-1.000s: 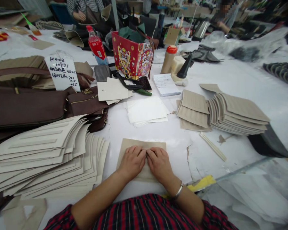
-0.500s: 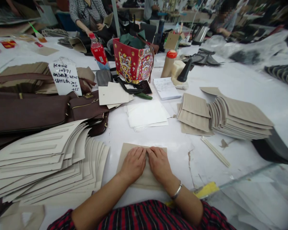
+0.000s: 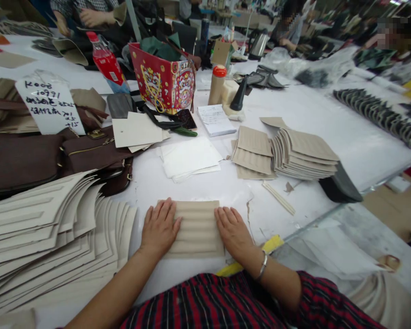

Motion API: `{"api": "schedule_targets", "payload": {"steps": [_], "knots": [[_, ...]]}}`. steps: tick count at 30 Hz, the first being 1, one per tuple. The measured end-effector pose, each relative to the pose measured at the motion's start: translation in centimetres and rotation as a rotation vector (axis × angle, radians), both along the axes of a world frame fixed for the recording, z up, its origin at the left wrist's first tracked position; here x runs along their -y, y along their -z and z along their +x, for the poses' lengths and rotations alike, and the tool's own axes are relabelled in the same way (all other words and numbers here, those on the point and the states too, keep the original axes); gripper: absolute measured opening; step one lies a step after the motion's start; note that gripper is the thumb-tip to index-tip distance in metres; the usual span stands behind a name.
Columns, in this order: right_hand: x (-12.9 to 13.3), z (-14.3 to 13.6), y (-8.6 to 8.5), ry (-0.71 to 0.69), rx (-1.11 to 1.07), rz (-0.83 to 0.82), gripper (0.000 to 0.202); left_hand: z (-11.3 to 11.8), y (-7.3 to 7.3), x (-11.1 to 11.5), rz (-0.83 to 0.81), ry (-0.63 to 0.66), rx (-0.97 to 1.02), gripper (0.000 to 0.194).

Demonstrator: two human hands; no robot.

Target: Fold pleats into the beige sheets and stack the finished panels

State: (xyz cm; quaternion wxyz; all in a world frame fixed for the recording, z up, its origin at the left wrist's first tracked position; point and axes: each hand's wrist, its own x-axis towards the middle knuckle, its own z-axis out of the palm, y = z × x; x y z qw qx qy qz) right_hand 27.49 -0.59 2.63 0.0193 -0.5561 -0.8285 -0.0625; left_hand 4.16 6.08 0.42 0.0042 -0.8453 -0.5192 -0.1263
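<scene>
Bench [image 3: 329, 114]: white top, extending from the seated side toward other people at work across the room. Pale panels [image 3: 37, 224], fanned in a stack, occupy its near left portion. A dark brown bag [image 3: 23, 157] lies directly behind them, gold zip facing up. At the far middle, from where I stand, a red printed box [image 3: 157, 82] sits upright, dark green material showing at its open top. Right of centre, ribbed beige pieces [image 3: 311, 148] are piled in an overlapping row. One ribbed beige panel [image 3: 197, 228] lies flat at the near edge, in front of the person, ribs running left to right. White sheets [image 3: 190, 157] rest just beyond it.

Both hands are positioned at the panel and well apart — left hand [image 3: 159, 230] spread over its left edge, thumb pointing inward; right hand [image 3: 234, 233] laid along its right edge, fingers extended. Neither is closed around anything. A notepad [image 3: 215, 119] with handwriting lies farther back. Smallest items: two slim sticks [image 3: 279, 197], side by side — and a silver bangle [image 3: 263, 265] on the right wrist.
</scene>
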Motion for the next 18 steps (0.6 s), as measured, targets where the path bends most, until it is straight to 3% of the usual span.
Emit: {"api": "schedule_targets", "payload": {"steps": [4,7,10,14,16,18], "knots": [[5.3,-2.2,0.3,-0.022,0.016,0.02,0.047,0.4,-0.7,0.1,-0.01,-0.015,-0.04,0.044],[7.2,-2.6,0.7,0.005,0.012,0.017,0.048,0.1,-0.8,1.1,-0.017,-0.012,-0.101,0.05],[7.5,-2.8,1.1,0.014,0.019,0.06,0.048,-1.1,-0.6,3.9,-0.016,0.022,-0.181,0.055],[7.7,-4.0,1.5,0.06,0.034,0.136,0.047,-3.6,-0.2,9.3,0.071,0.154,-0.23,0.046],[7.7,-4.2,1.0,0.079,0.044,0.134,0.043,-5.2,0.4,11.3,0.159,0.238,-0.192,0.045],[6.8,-3.2,0.0,0.057,0.037,0.048,0.035,-6.3,1.5,11.7,0.245,0.317,-0.102,0.051]]}}
